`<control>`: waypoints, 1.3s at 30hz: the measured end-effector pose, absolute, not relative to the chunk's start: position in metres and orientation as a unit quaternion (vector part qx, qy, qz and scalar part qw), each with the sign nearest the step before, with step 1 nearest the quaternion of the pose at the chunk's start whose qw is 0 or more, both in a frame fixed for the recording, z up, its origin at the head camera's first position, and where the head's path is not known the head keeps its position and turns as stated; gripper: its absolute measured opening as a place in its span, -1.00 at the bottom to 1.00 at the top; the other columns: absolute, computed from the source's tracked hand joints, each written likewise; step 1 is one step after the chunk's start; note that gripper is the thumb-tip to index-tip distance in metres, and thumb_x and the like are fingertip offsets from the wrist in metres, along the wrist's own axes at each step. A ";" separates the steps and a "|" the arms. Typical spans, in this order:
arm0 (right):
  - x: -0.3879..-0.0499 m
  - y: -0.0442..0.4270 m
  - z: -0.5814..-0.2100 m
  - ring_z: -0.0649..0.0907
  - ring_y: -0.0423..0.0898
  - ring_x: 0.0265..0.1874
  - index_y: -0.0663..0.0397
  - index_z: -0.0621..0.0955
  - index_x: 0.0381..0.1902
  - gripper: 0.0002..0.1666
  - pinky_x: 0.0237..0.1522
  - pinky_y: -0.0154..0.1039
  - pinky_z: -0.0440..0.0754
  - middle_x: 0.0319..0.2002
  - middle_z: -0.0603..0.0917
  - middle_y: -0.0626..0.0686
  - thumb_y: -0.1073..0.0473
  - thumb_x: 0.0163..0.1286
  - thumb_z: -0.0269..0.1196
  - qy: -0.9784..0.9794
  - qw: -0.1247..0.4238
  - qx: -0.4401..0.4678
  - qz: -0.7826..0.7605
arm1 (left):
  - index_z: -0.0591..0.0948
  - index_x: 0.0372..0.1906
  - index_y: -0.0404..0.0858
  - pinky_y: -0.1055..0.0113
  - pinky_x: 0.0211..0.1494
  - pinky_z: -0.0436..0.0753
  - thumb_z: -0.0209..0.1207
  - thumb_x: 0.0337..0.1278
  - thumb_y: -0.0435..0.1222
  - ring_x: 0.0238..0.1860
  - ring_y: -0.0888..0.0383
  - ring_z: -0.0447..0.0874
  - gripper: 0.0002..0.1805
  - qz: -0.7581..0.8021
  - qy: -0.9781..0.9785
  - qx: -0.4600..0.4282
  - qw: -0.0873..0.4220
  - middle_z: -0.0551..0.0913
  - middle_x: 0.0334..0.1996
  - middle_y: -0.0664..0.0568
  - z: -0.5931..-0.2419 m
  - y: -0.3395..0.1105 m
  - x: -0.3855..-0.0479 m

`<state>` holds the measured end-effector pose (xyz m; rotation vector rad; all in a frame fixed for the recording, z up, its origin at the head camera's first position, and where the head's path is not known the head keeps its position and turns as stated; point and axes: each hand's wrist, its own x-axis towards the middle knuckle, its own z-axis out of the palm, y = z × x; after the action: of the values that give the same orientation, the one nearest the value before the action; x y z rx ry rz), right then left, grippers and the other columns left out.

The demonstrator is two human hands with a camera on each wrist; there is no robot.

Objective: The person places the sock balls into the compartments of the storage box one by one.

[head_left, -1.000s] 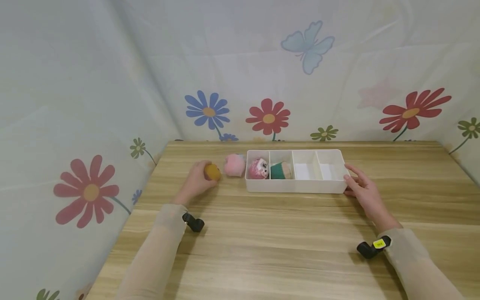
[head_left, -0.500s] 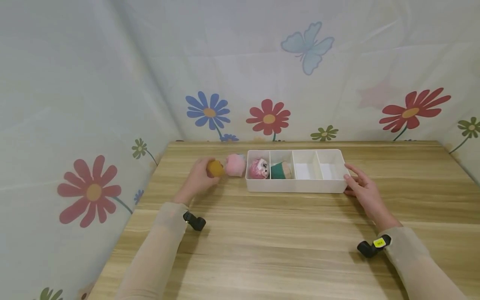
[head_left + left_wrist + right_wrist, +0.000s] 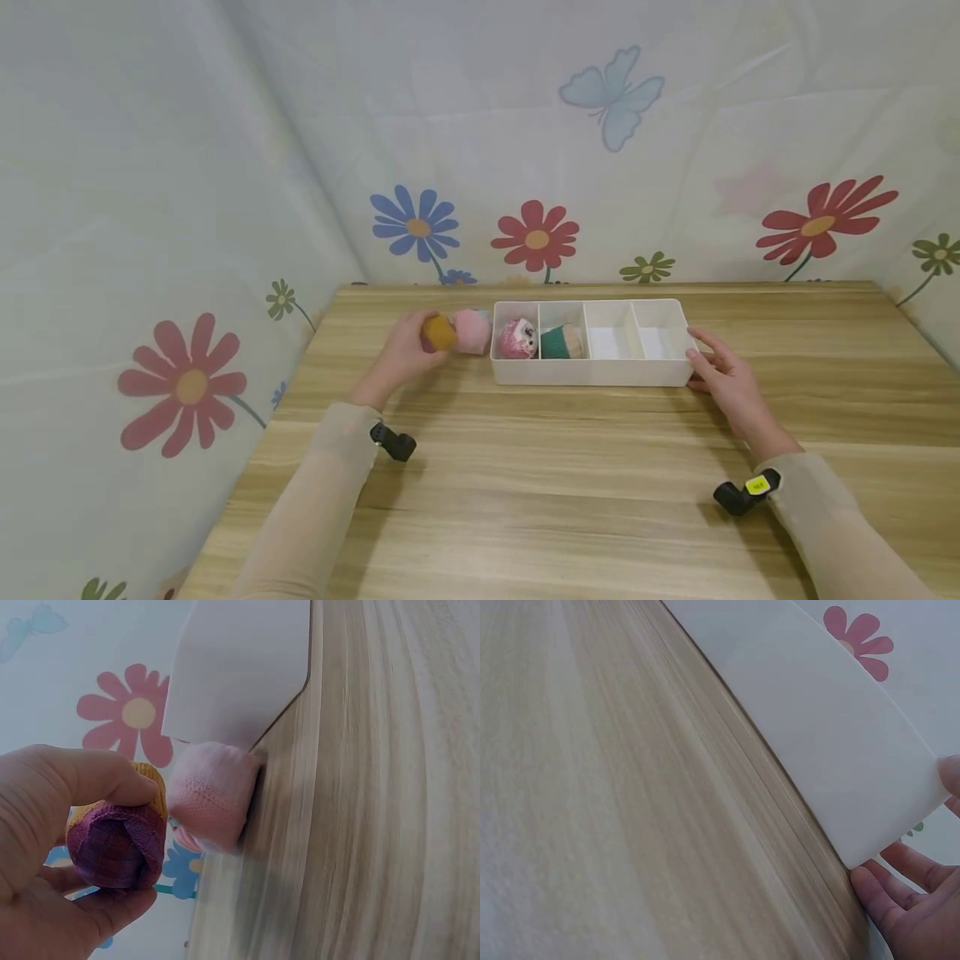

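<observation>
My left hand [image 3: 408, 354] pinches a rolled-up pair of socks [image 3: 120, 844], mustard yellow with purple, between thumb and fingers. The roll looks lifted off the table. Right beside it a pink rolled-up pair of socks [image 3: 472, 331] rests on the table, against the left end of a white divided box [image 3: 588, 372]. In the box's first compartment lies a pink-and-white sock roll [image 3: 518, 338]; a green-and-beige one [image 3: 561, 342] fills the second. The two compartments to the right show bare bottoms. My right hand [image 3: 731, 392] rests its fingertips against the box's right end and near corner.
The wood-grain table [image 3: 540, 492] runs back to a white curtain [image 3: 465, 100] printed with flowers and a butterfly. Another stretch of curtain hangs along the left side. A black wrist camera [image 3: 392, 442] sits on the left cuff, a second camera [image 3: 742, 496] on the right.
My left hand has moved a little to the right with the yellow-and-purple socks, now close beside the pink pair, and turned them slightly. The right hand and the box have stayed in place.
</observation>
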<state>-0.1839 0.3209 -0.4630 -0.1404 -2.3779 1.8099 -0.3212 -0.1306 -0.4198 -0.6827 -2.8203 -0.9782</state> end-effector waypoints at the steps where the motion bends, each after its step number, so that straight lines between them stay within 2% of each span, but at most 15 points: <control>1: -0.184 0.321 -0.463 0.54 -0.37 -0.26 -0.07 0.18 0.42 -0.32 -0.24 -0.41 0.59 0.11 0.36 0.43 -0.11 0.41 0.00 -0.793 0.074 -0.046 0.604 | 0.37 0.19 -0.34 0.06 0.08 0.42 0.34 -0.18 -0.32 0.02 -0.05 0.37 -0.30 -0.320 -0.920 -0.223 0.040 0.43 0.03 -0.18 -0.419 -0.130 -0.321; 9: -0.184 0.320 -0.462 0.54 -0.38 -0.26 -0.05 0.18 0.42 -0.31 -0.23 -0.40 0.59 0.11 0.36 0.43 -0.10 0.41 0.00 -0.791 0.076 -0.046 0.605 | 0.38 0.17 -0.38 0.05 0.11 0.39 0.35 -0.21 -0.33 0.03 -0.06 0.38 -0.30 -0.334 -0.912 -0.232 0.059 0.43 0.04 -0.18 -0.411 -0.118 -0.317; 12: -0.184 0.320 -0.462 0.53 -0.37 -0.26 -0.04 0.17 0.42 -0.31 -0.23 -0.40 0.59 0.12 0.35 0.42 -0.11 0.41 0.00 -0.792 0.075 -0.047 0.604 | 0.38 0.16 -0.33 0.07 0.10 0.41 0.37 -0.19 -0.32 0.02 -0.03 0.38 -0.30 -0.334 -0.911 -0.234 0.064 0.43 0.04 -0.15 -0.411 -0.113 -0.319; 21: -0.185 0.321 -0.463 0.52 -0.35 -0.25 -0.09 0.16 0.43 -0.30 -0.22 -0.42 0.58 0.13 0.34 0.41 -0.13 0.41 -0.01 -0.797 0.068 -0.055 0.598 | 0.39 0.18 -0.26 0.12 0.03 0.51 0.39 -0.17 -0.22 0.00 0.01 0.37 -0.29 -0.354 -0.904 -0.231 0.058 0.42 0.04 -0.09 -0.406 -0.096 -0.318; 26: -0.186 0.321 -0.464 0.53 -0.34 -0.25 -0.06 0.17 0.42 -0.31 -0.23 -0.41 0.58 0.09 0.37 0.38 -0.13 0.41 -0.01 -0.797 0.074 -0.051 0.597 | 0.40 0.17 -0.24 0.17 -0.07 0.56 0.40 -0.17 -0.17 -0.07 0.02 0.40 -0.29 -0.359 -0.897 -0.246 0.073 0.43 0.01 -0.09 -0.405 -0.088 -0.319; 31: -0.186 0.320 -0.464 0.55 -0.33 -0.26 -0.02 0.18 0.41 -0.32 -0.24 -0.39 0.60 0.05 0.40 0.35 -0.10 0.42 0.00 -0.797 0.081 -0.045 0.597 | 0.42 0.14 -0.27 0.15 -0.06 0.52 0.41 -0.20 -0.23 -0.07 0.02 0.40 -0.31 -0.363 -0.884 -0.278 0.092 0.44 0.01 -0.09 -0.405 -0.080 -0.320; 39: -0.186 0.321 -0.464 0.55 -0.33 -0.25 -0.07 0.18 0.41 -0.32 -0.22 -0.38 0.59 0.08 0.38 0.35 -0.11 0.41 0.00 -0.794 0.078 -0.048 0.601 | 0.40 0.17 -0.29 0.13 0.04 0.50 0.38 -0.19 -0.33 -0.03 0.01 0.40 -0.31 -0.368 -0.880 -0.289 0.087 0.41 0.03 -0.11 -0.403 -0.067 -0.316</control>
<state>-0.1864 0.3205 -0.4640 -0.1433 -2.3775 1.7992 -0.3156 -0.0667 -0.4033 -0.8597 -2.6205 -1.0949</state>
